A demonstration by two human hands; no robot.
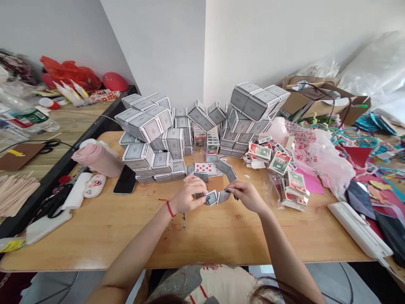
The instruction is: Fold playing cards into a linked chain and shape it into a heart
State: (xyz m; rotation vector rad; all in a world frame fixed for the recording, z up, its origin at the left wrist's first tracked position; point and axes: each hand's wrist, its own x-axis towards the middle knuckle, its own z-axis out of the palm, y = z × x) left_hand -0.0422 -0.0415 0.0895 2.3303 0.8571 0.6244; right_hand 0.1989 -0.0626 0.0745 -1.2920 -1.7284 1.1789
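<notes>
My left hand (187,195), with a red string on the wrist, is closed with thumb and fingers on a folded playing card (211,197). Between the thumb and fingertips of my right hand (248,195) is the edge of another folded playing card (223,196). The two cards meet, or nearly meet, at their inner ends, just above the table. Behind them curves a row of bent cards (228,169), and a card with red hearts (205,169) faces up. Patterned grey card blocks (139,157) are stacked beyond my left hand.
More card blocks (259,101) stand stacked at the back right. Opened card boxes (280,162) and a pink-white plastic bag (316,145) lie right. A black phone (125,179), pink roll (98,158) and black scissors (58,198) sit left. A white power strip (359,228) lies at far right.
</notes>
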